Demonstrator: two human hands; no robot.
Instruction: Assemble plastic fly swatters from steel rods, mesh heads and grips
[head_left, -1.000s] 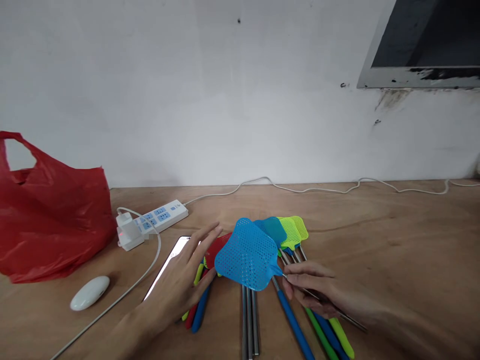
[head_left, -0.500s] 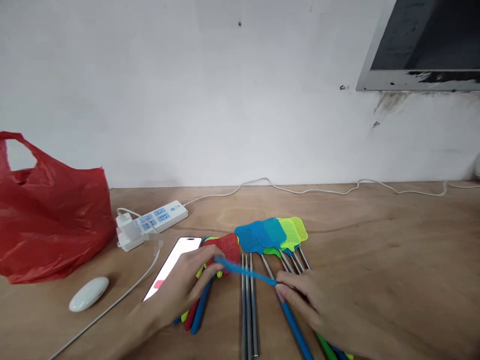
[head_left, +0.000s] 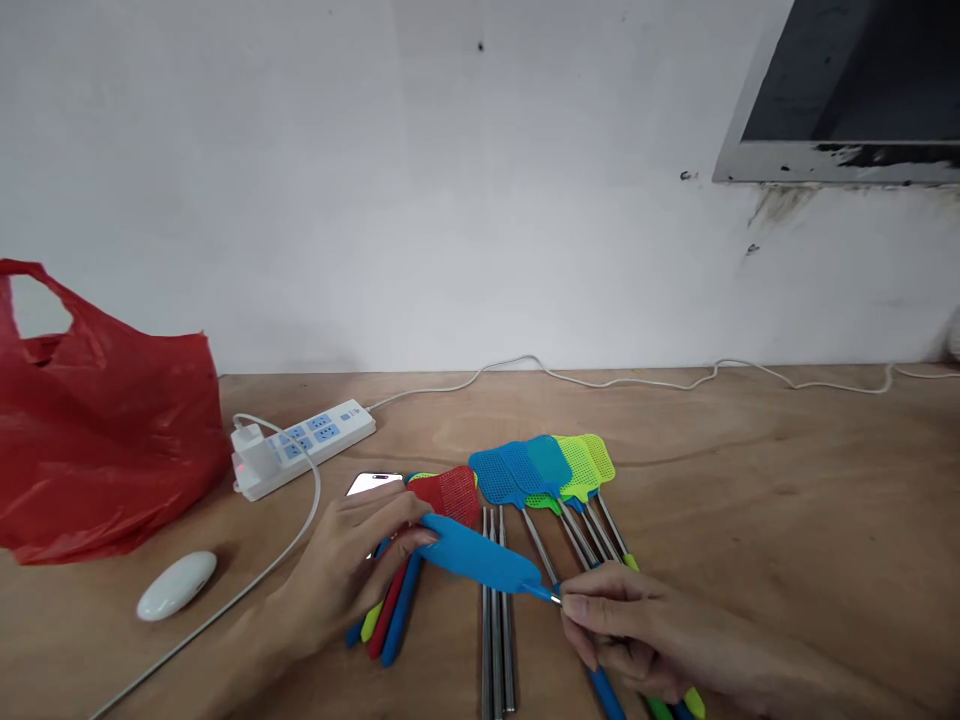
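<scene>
A blue fly swatter head (head_left: pixel 480 556) is held between my two hands, seen at a slant. My left hand (head_left: pixel 360 560) pinches its far edge between thumb and fingers. My right hand (head_left: pixel 622 630) is closed at its neck, where a short bit of metal rod (head_left: pixel 555 599) shows; the rest of the rod is hidden in that hand. Below the head lie several bare metal rods (head_left: pixel 496 640), side by side. Blue and yellow-green fly swatters (head_left: pixel 547 465) with metal shafts fan out behind my right hand. Near my left hand lie red swatter heads (head_left: pixel 456 494) and coloured handles (head_left: pixel 397 615).
A phone (head_left: pixel 373 482) lies partly behind my left hand. To the left are a white power strip (head_left: pixel 337 430) with a plug and cable, a white mouse-like object (head_left: pixel 177 585) and a red plastic bag (head_left: pixel 112 430). A white cord (head_left: pixel 615 383) runs along the wall.
The blue swatter head has turned from edge-on to showing more of its flat face. My right hand has shifted slightly right and down, and metal now shows at the neck.
</scene>
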